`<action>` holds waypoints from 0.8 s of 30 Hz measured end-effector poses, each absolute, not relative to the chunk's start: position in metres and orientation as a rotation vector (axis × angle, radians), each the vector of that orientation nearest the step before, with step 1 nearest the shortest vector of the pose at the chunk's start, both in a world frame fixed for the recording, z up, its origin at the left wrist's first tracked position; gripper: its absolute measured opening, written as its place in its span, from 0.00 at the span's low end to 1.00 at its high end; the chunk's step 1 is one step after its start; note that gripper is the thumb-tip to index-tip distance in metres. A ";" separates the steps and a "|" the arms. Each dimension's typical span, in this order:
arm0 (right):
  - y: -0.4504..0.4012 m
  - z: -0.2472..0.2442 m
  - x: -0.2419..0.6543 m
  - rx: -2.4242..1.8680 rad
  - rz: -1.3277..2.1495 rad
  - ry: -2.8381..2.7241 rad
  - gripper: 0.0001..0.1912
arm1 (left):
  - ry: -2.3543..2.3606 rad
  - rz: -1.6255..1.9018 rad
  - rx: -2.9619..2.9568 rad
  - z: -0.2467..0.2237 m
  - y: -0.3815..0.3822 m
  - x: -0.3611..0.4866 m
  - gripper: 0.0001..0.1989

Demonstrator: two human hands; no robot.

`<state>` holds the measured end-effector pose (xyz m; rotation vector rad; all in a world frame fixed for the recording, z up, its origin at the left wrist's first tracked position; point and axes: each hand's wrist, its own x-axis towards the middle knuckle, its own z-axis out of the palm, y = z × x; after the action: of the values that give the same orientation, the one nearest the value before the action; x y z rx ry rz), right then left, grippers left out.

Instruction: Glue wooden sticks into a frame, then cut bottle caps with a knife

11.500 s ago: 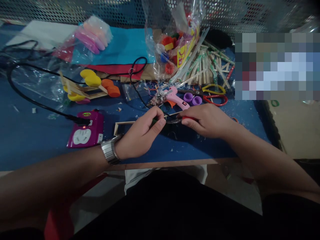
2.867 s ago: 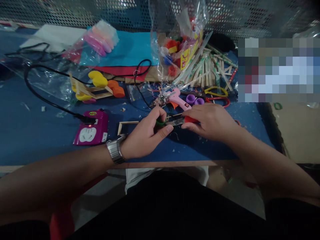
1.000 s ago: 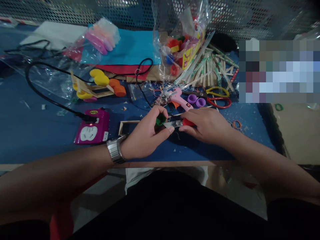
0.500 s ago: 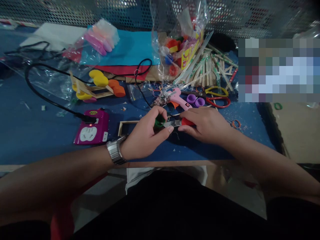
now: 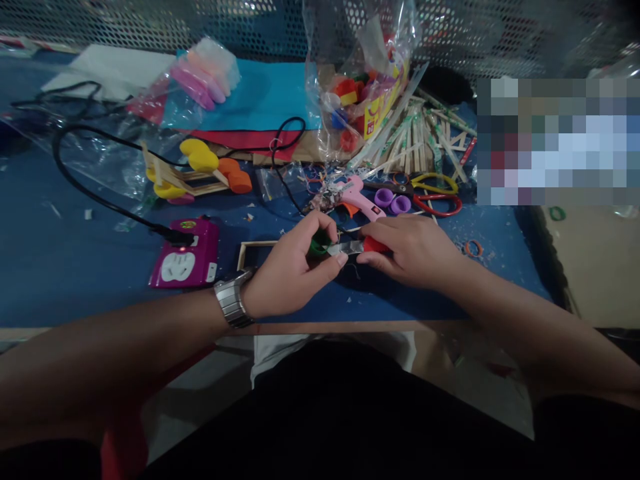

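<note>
At the left, the black cable (image 5: 125, 215) is running into the purple power socket (image 5: 184, 257), which is sitting aside, probably to leave working room. The wooden stick frame (image 5: 257, 245) is lying on the table (image 5: 90, 267), partly hidden behind my left hand (image 5: 293, 263). That hand is curling thumb and index finger around a green plastic cap (image 5: 316, 249), seemingly steadying it between both hands. The red-handled knife (image 5: 350, 248) is pointing left at the cap; I cannot tell whether they're touching. Farther back, the pink glue gun (image 5: 364, 202) is resting within reach. My right hand (image 5: 410, 247) is gripping the knife's handle, knuckles up, thumb on the near side, apparently for control, my forearm slanting in from the near right.
</note>
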<state>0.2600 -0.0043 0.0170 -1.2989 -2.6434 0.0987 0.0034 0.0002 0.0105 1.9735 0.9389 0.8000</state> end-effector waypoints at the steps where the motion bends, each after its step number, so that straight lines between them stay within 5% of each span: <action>1: -0.004 0.017 0.260 -1.304 0.087 -2.644 0.35 | 0.942 0.795 1.963 0.010 0.001 0.003 0.12; 5: -0.004 0.019 0.262 -1.309 0.067 -2.638 0.35 | 0.963 0.759 1.912 0.007 0.003 0.003 0.23; 24: 0.000 0.024 0.269 -1.344 0.155 -2.611 0.38 | 0.897 0.837 1.863 0.007 0.005 0.001 0.14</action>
<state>0.2688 -0.0003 0.0237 -1.3445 -2.6105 0.1546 0.0014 0.0055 0.0067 1.8631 0.8971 0.8367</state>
